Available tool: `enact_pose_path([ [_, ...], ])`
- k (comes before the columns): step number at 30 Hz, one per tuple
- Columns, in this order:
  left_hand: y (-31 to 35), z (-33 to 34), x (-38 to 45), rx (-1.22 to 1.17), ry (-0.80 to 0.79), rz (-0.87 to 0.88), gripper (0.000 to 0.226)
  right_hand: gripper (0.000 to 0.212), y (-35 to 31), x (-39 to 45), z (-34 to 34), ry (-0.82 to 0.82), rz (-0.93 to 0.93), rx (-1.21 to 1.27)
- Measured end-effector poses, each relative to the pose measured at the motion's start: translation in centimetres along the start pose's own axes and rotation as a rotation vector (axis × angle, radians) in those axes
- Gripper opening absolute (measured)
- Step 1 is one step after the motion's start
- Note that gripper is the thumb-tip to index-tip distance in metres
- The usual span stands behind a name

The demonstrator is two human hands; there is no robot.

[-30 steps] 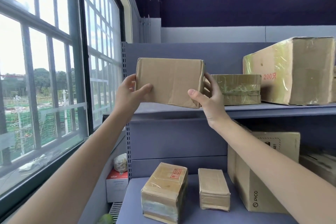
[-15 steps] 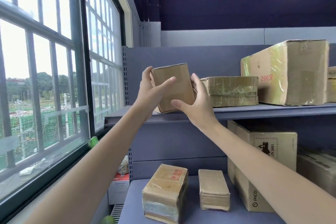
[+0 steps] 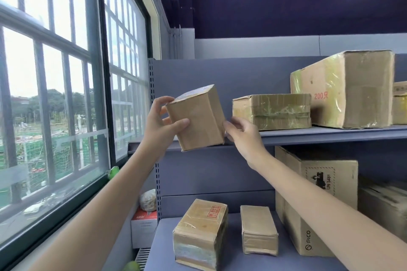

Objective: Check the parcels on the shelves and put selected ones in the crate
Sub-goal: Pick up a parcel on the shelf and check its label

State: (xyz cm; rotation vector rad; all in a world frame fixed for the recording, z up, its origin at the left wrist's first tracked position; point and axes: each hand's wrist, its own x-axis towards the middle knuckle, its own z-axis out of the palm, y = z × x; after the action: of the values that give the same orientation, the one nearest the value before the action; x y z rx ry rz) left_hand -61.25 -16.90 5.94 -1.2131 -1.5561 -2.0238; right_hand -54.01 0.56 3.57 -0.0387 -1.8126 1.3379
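Eight cardboard parcels (image 3: pixel 196 119), two hands (image 3: pixel 159 125), two shelves (image 3: pixel 330 133).

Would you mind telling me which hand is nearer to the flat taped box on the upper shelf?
Right. The right hand is just left of the flat taped box; the left hand grips the small box farther left.

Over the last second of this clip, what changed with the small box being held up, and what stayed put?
The small box was turned in the air from its broad face to a narrower one, so a labelled face now shows on top. The left hand kept its grip, thumb across the front; the right hand slipped from gripping the side to fingertips at the lower right edge. The parcels on the upper shelf and below stayed put.
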Motion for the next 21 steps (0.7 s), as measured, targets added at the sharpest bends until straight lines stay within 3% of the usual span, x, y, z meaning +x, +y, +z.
enact_pose_path([
  [3, -0.2, -0.4, -0.4, -0.036, 0.024, -0.005, 0.052, 0.032, 0.1, -0.2, 0.7, -0.076, 0.172, 0.113],
  [7, -0.6, -0.6, -1.0, -0.066, -0.013, -0.012, 0.047, 0.021, -0.3, -0.7, 1.5, -0.241, 0.382, 0.453],
  [10, -0.6, -0.6, -1.1, -0.161, 0.018, -0.057, 0.026, 0.016, -0.4, -0.7, 1.5, -0.265, 0.418, 0.603],
  [13, -0.3, -0.5, -1.0, -0.194, 0.053, -0.066, 0.011, 0.014, -0.5, -0.7, 1.4, -0.288, 0.442, 0.585],
  [17, 0.0, -0.2, -1.3, -0.145, 0.025, -0.038, 0.023, 0.016, -0.6, -0.6, 1.0, -0.270, 0.401, 0.469],
  [18, 0.0, -0.1, -1.3, -0.133, 0.006, -0.039, 0.028, 0.021, -0.7, -0.6, 0.8, -0.266, 0.413, 0.480],
  [21, 0.3, 0.2, -1.6, -0.127, -0.042, -0.071, 0.042, 0.059, -0.8, -0.5, 0.2, -0.328, 0.412, 0.454],
])
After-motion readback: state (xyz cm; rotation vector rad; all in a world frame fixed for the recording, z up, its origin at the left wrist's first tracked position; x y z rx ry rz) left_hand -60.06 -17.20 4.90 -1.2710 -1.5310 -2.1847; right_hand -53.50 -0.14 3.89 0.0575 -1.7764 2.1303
